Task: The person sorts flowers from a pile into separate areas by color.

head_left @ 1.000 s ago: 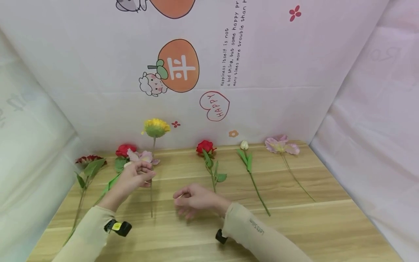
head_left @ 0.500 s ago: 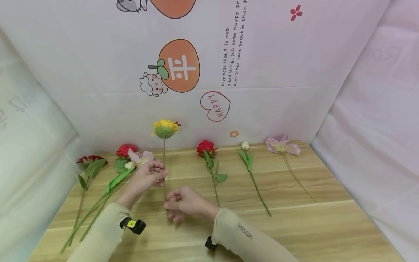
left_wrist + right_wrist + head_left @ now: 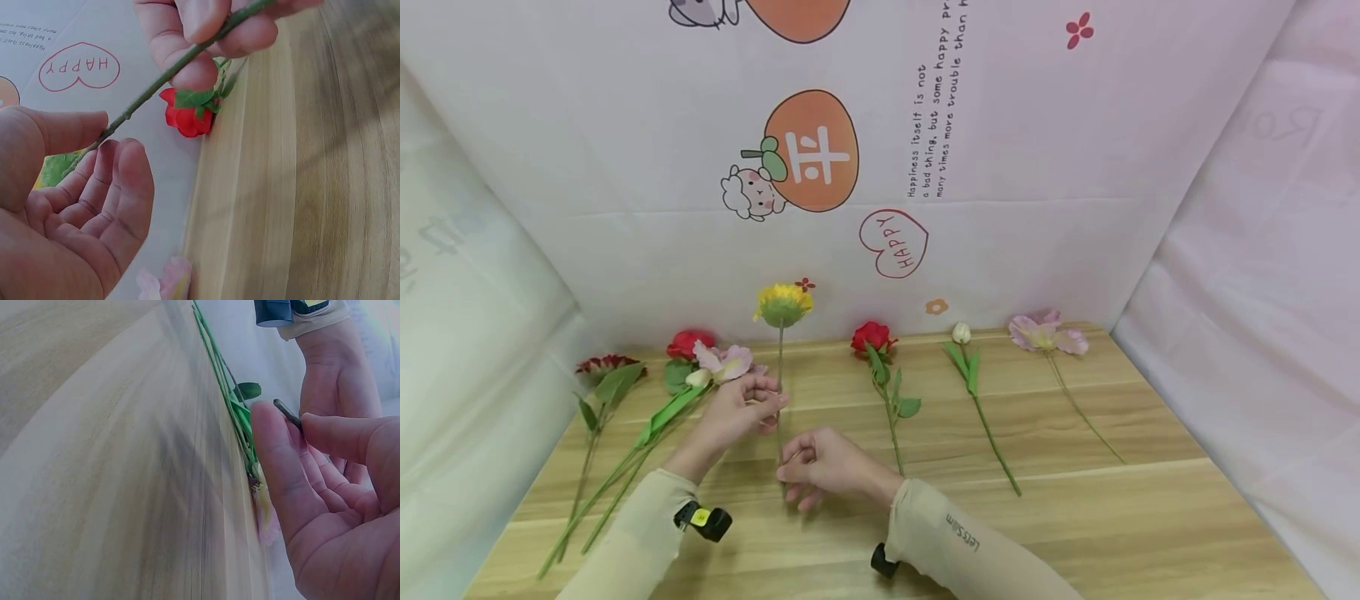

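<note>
A yellow flower (image 3: 783, 306) with a long thin stem (image 3: 164, 76) is held nearly upright above the table, its bloom against the back cloth. Partway up the stem, my left hand (image 3: 741, 418) pinches it between thumb and fingers. My right hand (image 3: 823, 462) pinches the same stem lower down, near its cut end, which pokes out past the fingertips in the right wrist view. Left of my left hand lie a pink flower (image 3: 727, 362), a white tulip (image 3: 698, 378) and a red rose (image 3: 688, 343).
A dark red flower (image 3: 604, 367) lies at the table's far left. On the right, another red rose (image 3: 872, 337), a white tulip (image 3: 961, 333) and a pale purple flower (image 3: 1047, 332) lie apart. White cloth (image 3: 1037, 208) walls the wooden table (image 3: 1075, 533) on three sides.
My left hand has brought the yellow flower rightward and the bloom has dropped slightly. My right hand has moved left and taken hold of the lower stem.
</note>
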### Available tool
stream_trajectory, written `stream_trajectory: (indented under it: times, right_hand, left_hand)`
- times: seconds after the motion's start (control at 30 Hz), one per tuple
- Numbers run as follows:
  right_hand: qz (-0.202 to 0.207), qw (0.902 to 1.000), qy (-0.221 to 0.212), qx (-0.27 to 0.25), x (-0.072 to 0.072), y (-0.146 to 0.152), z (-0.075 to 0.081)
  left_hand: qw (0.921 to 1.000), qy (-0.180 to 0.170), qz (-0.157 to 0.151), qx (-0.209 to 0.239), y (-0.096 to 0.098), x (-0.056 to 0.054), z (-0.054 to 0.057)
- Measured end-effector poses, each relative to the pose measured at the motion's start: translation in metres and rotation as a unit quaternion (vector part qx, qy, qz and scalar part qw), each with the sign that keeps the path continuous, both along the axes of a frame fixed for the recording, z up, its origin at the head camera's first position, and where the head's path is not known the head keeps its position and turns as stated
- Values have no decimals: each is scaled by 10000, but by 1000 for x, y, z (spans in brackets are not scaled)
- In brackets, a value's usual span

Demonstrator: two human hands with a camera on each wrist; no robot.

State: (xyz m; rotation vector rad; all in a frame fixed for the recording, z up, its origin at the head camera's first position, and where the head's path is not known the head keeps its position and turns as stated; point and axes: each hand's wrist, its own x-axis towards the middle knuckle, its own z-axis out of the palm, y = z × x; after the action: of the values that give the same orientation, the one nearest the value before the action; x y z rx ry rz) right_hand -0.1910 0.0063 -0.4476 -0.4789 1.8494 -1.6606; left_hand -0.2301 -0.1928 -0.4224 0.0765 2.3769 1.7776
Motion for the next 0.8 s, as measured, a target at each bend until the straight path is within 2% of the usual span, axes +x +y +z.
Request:
stream_trajectory:
  times: [0.27, 0.43, 0.67, 0.8]
  right_hand:
    - [57, 9999, -51, 104, 0, 0, -1]
    - [-25, 9996, -88, 250, -2, 0, -3]
    - [-23, 9988, -77, 489, -2, 1, -5]
    - [-86, 9981, -81, 600, -6, 0, -7]
  left_hand:
    - [9989, 219, -226, -350, -7, 2, -3]
    - [9984, 199, -205, -492, -13, 5, -2]
    - [9956, 211, -114, -909, -37, 15, -9]
    - [9938, 177, -31, -1094, -53, 18, -9]
